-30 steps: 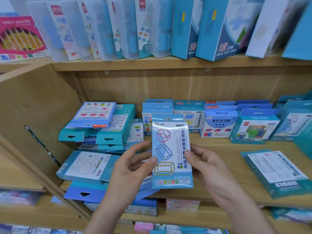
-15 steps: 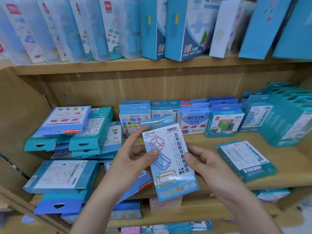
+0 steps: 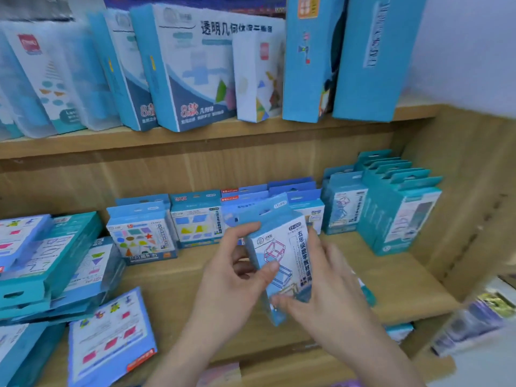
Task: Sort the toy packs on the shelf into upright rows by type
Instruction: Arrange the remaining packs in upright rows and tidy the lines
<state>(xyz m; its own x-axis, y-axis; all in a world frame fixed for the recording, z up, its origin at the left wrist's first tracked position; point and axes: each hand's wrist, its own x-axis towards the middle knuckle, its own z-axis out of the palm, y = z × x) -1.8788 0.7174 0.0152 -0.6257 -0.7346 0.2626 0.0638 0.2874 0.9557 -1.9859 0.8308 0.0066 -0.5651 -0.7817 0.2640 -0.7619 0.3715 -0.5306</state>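
The wooden shelf (image 3: 173, 277) before you carries upright rows of packs (image 3: 139, 238) along its far edge, with teal packs (image 3: 399, 213) ranked at far right and a loose pile of flat packs (image 3: 50, 261) lying at left, while taller boxes (image 3: 195, 68) stand on the board above. Your left grip (image 3: 231, 283) and right grip (image 3: 329, 297) both clasp one cube-frame pack (image 3: 282, 255), held tilted above the shelf's near middle, hiding part of the far row.

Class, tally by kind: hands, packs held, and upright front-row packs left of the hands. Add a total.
Hands: 2, left hand and right hand
Held pack: 1
Upright front-row packs: 2, shapes pack, trapezoid pack
Total: 5
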